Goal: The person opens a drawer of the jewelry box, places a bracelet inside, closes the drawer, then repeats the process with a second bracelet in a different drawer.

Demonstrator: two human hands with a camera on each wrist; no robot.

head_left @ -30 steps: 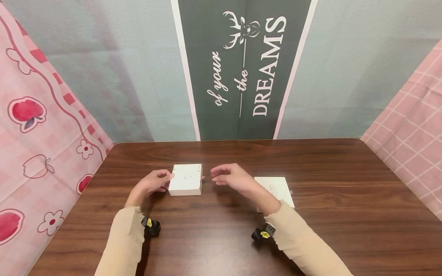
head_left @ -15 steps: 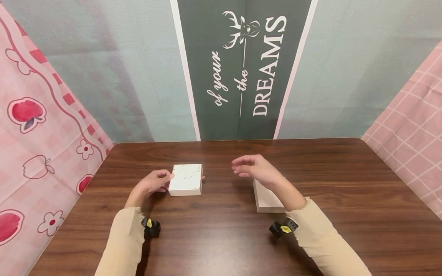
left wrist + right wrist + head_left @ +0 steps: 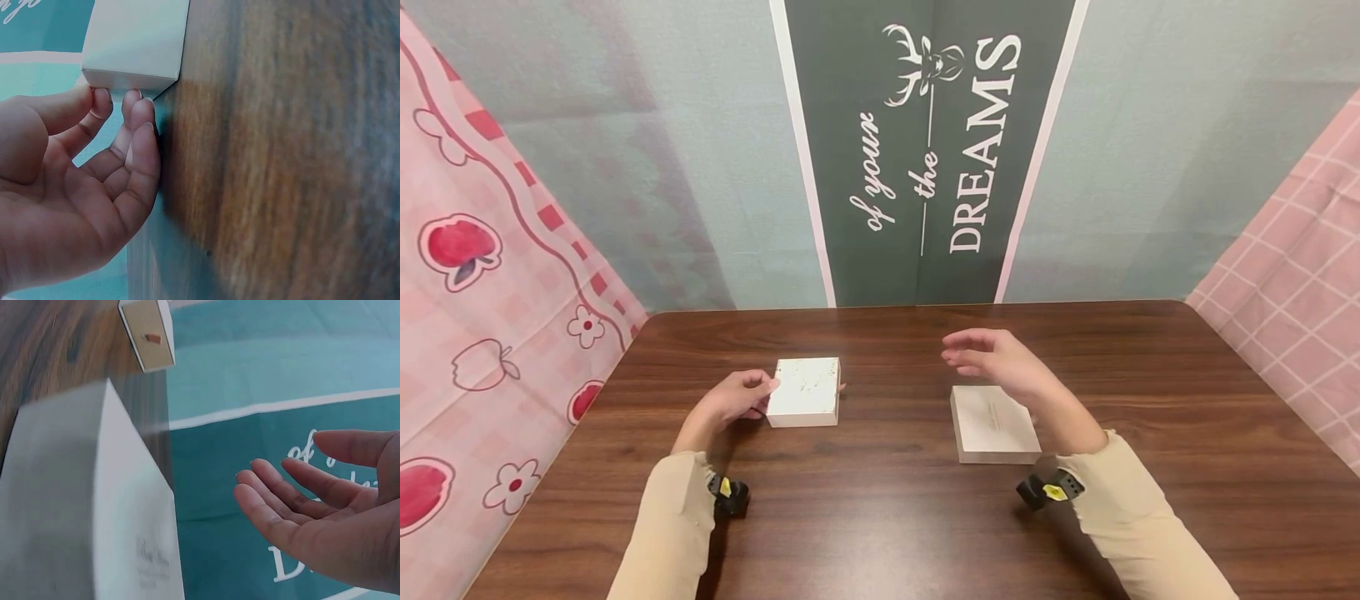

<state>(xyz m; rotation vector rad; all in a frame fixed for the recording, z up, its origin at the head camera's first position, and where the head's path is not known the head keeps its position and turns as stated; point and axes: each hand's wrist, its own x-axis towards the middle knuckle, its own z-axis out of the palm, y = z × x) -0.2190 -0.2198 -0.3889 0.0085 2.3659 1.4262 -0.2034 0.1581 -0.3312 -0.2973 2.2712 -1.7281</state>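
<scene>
A flat white drawer-style box [image 3: 807, 388] with gold speckles lies left of the table's middle. At its left edge is my left hand [image 3: 736, 395], thumb on the top edge and curled fingertips against the end face [image 3: 128, 81], holding it. A small brown ribbon tab [image 3: 152, 339] sticks out of the box's opposite end. Farther right lies a second white box [image 3: 988, 421] with faint lettering on top. Above and behind that one hovers my right hand [image 3: 1000, 364], palm facing left, fingers loosely bent and nothing in them.
Both boxes lie on a dark brown wooden table [image 3: 880, 517]. Behind it hangs a green and grey cloth [image 3: 917, 275] with white lettering. Pink patterned cloths [image 3: 512, 350] border the left and right sides. A small black camera [image 3: 730, 497] sits on each wrist.
My right hand has moved away from the speckled box's tab end, rightward and slightly up, over the second box, uncovering more of its top. My left hand and both boxes have stayed put.
</scene>
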